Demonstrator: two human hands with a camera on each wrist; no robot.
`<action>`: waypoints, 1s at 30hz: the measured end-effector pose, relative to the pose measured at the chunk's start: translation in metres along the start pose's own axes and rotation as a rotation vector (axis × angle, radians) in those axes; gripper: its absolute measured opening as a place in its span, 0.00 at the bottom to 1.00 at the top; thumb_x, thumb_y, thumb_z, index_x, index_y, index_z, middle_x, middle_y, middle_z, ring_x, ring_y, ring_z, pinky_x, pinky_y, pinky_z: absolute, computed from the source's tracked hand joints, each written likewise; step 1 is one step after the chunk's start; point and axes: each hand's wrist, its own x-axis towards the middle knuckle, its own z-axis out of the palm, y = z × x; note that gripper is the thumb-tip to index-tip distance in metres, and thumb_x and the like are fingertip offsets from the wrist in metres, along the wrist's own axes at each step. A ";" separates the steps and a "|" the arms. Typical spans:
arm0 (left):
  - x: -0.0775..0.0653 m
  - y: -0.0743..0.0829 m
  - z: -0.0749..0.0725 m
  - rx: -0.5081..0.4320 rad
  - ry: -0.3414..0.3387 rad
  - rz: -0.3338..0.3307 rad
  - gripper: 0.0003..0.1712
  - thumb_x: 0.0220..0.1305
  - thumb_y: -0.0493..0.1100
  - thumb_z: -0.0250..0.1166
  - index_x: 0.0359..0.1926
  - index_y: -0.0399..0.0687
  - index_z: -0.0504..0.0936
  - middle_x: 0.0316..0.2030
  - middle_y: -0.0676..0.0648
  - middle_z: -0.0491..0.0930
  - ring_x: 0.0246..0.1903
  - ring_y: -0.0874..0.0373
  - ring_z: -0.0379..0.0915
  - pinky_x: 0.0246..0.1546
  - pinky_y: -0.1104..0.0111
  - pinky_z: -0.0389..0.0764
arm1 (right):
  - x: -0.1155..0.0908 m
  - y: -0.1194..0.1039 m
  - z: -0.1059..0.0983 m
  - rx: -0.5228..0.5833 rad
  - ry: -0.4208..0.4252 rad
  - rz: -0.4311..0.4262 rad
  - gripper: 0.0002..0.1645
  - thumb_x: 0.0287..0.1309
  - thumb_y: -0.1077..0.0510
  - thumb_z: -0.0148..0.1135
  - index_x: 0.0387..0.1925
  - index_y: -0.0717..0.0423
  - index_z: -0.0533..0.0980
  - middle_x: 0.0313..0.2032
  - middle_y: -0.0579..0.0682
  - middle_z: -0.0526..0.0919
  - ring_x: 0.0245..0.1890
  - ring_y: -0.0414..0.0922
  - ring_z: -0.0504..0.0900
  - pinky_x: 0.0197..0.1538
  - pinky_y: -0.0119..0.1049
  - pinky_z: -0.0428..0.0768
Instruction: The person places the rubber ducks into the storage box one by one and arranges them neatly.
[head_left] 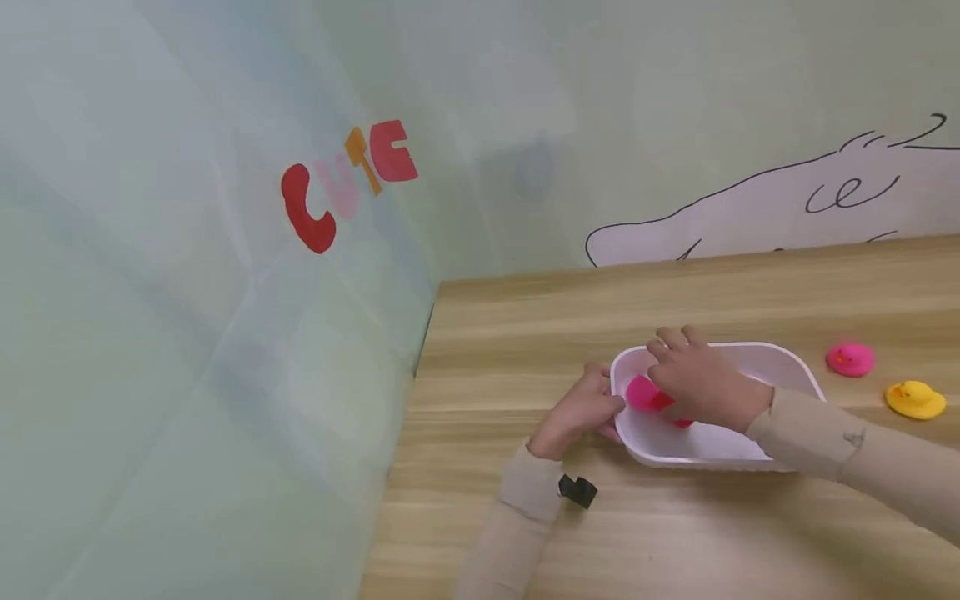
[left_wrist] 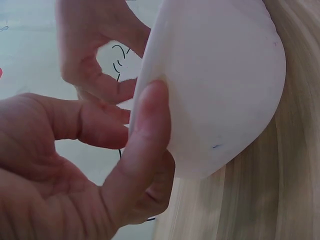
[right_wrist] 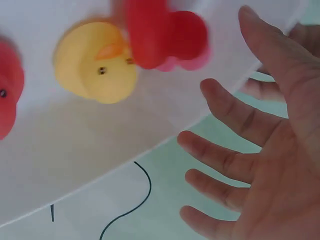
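A white plastic basin (head_left: 738, 442) rests on the wooden table. My left hand (head_left: 581, 412) pinches its left end; in the left wrist view the thumb (left_wrist: 152, 107) presses the outer wall near the rim. Over the basin's left half is my right hand (head_left: 701, 379), its fingers spread and apart from the toys in the right wrist view. Inside lie a yellow rubber duck (right_wrist: 95, 60), a red toy (right_wrist: 10, 90) with a black eye, and a blurred red piece (right_wrist: 147, 35) beside a round red one with pink under it. A bright pink round toy (head_left: 641, 393) shows near the left wall.
To the right of the basin, a pink rubber duck (head_left: 851, 359) and a yellow rubber duck (head_left: 915, 400) sit on the table (head_left: 510, 333). Walls with painted letters and a line drawing border its left and back. A black piece (head_left: 577, 492) sticks out at the left cuff.
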 end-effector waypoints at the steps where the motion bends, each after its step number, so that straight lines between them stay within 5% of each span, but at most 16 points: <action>1: 0.002 0.000 0.003 -0.002 -0.002 0.001 0.25 0.60 0.25 0.56 0.57 0.33 0.60 0.31 0.33 0.81 0.24 0.43 0.83 0.18 0.64 0.89 | -0.001 0.002 0.003 -0.011 0.000 -0.005 0.23 0.34 0.48 0.85 0.26 0.56 0.81 0.39 0.59 0.79 0.50 0.61 0.73 0.53 0.64 0.78; 14: 0.010 0.016 0.021 -0.008 0.005 -0.022 0.23 0.60 0.26 0.59 0.54 0.34 0.61 0.32 0.33 0.78 0.20 0.48 0.79 0.15 0.66 0.87 | -0.012 0.016 0.022 -0.153 0.093 -0.066 0.23 0.27 0.51 0.86 0.22 0.56 0.80 0.35 0.57 0.79 0.45 0.58 0.74 0.50 0.62 0.78; 30: 0.008 0.018 0.019 0.019 -0.007 -0.001 0.24 0.61 0.25 0.56 0.57 0.33 0.60 0.34 0.31 0.79 0.19 0.50 0.79 0.17 0.66 0.88 | -0.020 0.016 0.021 0.001 0.003 -0.020 0.21 0.31 0.48 0.84 0.22 0.54 0.80 0.38 0.58 0.78 0.50 0.62 0.75 0.54 0.71 0.76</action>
